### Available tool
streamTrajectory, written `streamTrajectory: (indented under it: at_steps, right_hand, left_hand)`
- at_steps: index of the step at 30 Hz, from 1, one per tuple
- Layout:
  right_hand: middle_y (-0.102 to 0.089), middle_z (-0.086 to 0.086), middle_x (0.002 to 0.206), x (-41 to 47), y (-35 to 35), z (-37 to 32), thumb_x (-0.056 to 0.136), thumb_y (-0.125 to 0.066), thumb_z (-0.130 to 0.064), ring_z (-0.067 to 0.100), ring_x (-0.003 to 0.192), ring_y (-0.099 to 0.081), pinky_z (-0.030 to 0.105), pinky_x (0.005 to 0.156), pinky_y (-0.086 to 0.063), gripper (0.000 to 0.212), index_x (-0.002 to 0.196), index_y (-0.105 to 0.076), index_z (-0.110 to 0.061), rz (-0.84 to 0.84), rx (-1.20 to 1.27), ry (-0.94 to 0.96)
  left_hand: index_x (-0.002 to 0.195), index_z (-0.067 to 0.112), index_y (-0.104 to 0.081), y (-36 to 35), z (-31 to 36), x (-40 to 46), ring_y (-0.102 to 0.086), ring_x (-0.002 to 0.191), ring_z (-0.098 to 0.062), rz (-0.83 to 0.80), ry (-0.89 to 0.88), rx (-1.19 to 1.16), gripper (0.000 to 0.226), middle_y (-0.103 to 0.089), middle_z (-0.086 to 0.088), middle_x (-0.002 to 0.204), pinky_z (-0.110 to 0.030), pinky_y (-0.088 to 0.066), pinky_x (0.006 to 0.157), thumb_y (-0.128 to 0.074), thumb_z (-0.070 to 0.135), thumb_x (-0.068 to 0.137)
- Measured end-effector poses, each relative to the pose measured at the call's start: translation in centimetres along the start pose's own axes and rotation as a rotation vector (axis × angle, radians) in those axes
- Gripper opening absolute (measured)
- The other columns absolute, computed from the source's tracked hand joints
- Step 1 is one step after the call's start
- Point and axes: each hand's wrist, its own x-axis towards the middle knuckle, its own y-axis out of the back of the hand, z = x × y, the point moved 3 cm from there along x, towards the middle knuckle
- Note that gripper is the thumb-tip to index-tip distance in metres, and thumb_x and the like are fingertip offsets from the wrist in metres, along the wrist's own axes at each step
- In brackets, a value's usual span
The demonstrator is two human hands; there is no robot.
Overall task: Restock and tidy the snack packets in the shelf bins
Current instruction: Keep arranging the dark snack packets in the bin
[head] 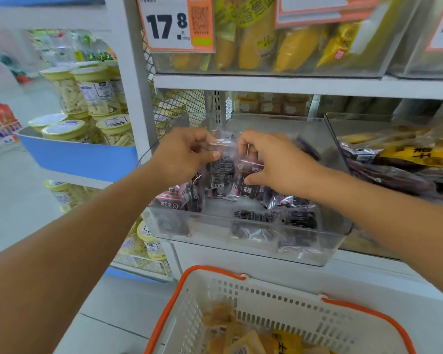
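Note:
A clear plastic bin (241, 251) on the middle shelf holds several dark purple snack packets (274, 215). Both my hands reach into it from above. My left hand (182, 154) pinches the clear top edge of an upright dark packet (220, 175). My right hand (274, 162) grips a neighbouring upright packet (250, 187) with thumb below and fingers curled over its top. The two packets stand side by side near the bin's middle.
A white basket with orange rim (241, 277) sits below, holding yellow snack packets (287, 341). Another clear bin (343, 139) at right holds purple and yellow packets. Yellow packets fill the upper shelf bin (266, 70). Jars stand in a blue tray (82, 159) at left.

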Motion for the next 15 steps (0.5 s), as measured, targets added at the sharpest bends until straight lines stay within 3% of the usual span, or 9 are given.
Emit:
streamTrajectory:
  at_steps: [5, 7, 9, 12, 15]
  right_hand:
    - [-0.05, -0.012, 0.088, 0.4, -2.1, -1.0, 0.064, -0.093, -0.016, 0.01, 0.079, -0.049, 0.028, 0.064, -0.042, 0.05, 0.089, -0.05, -0.024, 0.137, 0.038, 0.025]
    - [-0.047, -0.009, 0.095, 0.1, -2.7, -1.2, 0.067, -0.092, -0.015, 0.009, 0.08, -0.048, 0.025, 0.065, -0.041, 0.051, 0.089, -0.047, -0.024, 0.177, 0.04, 0.014]
    - [-0.043, -0.004, 0.106, 0.1, -2.8, -1.0, 0.067, -0.093, -0.017, 0.011, 0.084, -0.05, 0.022, 0.066, -0.041, 0.058, 0.099, -0.045, -0.022, 0.204, 0.076, -0.091]
    - [-0.043, 0.004, 0.114, 0.4, -3.0, -0.2, 0.065, -0.095, -0.02, 0.023, 0.094, -0.06, 0.035, 0.073, -0.055, 0.081, 0.126, -0.041, -0.016, -0.005, 0.144, -0.414]
    - [-0.06, 0.008, 0.113, 0.3, -3.8, 0.7, 0.067, -0.092, -0.007, 0.027, 0.084, -0.071, 0.041, 0.069, -0.064, 0.062, 0.12, -0.059, -0.008, -0.168, 0.397, -0.578]
  left_hand:
    - [0.084, 0.024, -0.072, -0.5, -2.2, 0.7, -0.068, 0.073, -0.015, -0.069, 0.013, 0.07, 0.017, -0.072, 0.011, 0.077, -0.031, -0.057, 0.077, -0.078, 0.008, 0.081]
    - [0.094, 0.018, -0.076, -0.3, -2.5, 0.6, -0.067, 0.073, -0.017, -0.107, 0.004, 0.086, 0.015, -0.074, 0.006, 0.083, -0.025, -0.056, 0.076, -0.077, 0.009, 0.082]
    - [0.104, 0.013, -0.076, -0.1, -2.6, 0.5, -0.065, 0.073, 0.0, -0.124, -0.006, 0.082, 0.021, -0.073, 0.006, 0.087, -0.009, -0.05, 0.071, -0.074, 0.007, 0.084]
    - [0.108, 0.014, -0.074, -0.2, -2.5, 0.3, -0.061, 0.077, 0.017, -0.151, -0.051, 0.097, 0.023, -0.069, 0.012, 0.092, 0.0, -0.042, 0.071, -0.071, 0.005, 0.087]
    - [0.105, 0.016, -0.076, -0.6, -2.5, 0.4, -0.058, 0.07, 0.02, -0.138, -0.067, 0.128, 0.022, -0.071, 0.014, 0.086, 0.003, -0.04, 0.068, -0.071, 0.005, 0.087]
